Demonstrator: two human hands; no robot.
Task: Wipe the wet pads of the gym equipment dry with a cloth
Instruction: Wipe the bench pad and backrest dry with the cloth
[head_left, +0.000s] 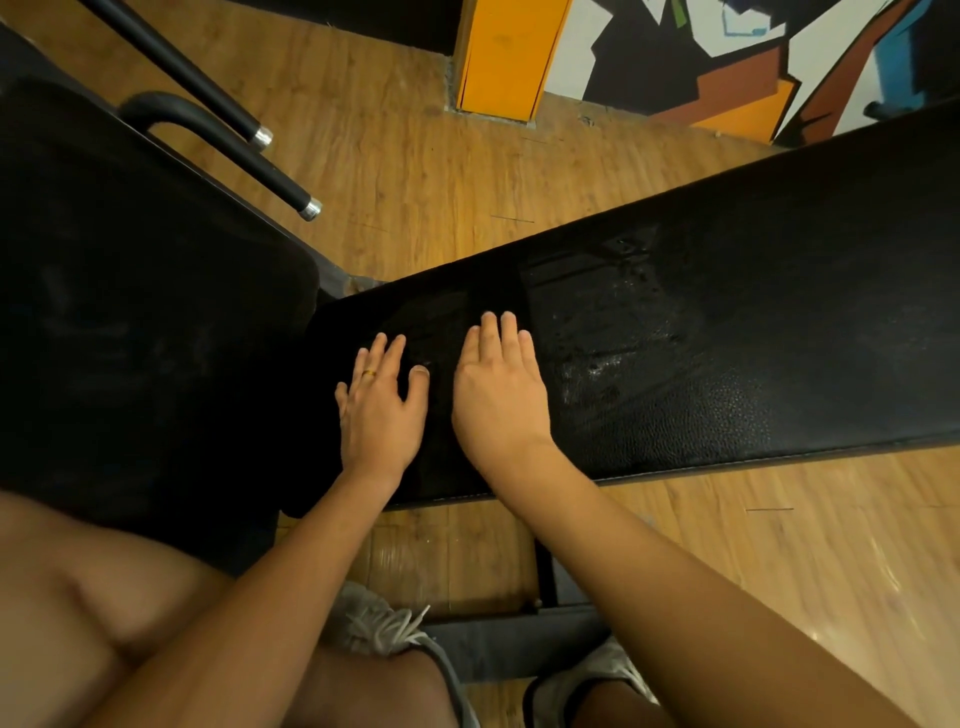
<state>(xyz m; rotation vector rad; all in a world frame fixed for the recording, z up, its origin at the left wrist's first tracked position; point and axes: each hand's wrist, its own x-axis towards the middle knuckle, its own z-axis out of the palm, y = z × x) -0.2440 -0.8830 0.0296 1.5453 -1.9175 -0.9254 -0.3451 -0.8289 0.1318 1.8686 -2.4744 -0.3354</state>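
A long black bench pad (753, 291) runs from the centre to the right edge. Water drops and streaks glisten on it (618, 332), just right of my hands. A darker matte patch under my hands looks like a black cloth (441, 322) laid across the pad's left end; its edges are hard to make out. My left hand (376, 410), with a gold ring, lies flat on it, fingers straight. My right hand (501, 395) presses flat beside it, fingers together and pointing away from me. A second black pad (145, 291) adjoins on the left.
Two black bars with chrome ends (291, 192) slant over the left pad at the upper left. An orange pillar (506, 57) and a painted wall (727, 62) stand beyond the wooden floor (426, 197). The bench's dark frame (545, 577) and my shoes (379, 618) are below.
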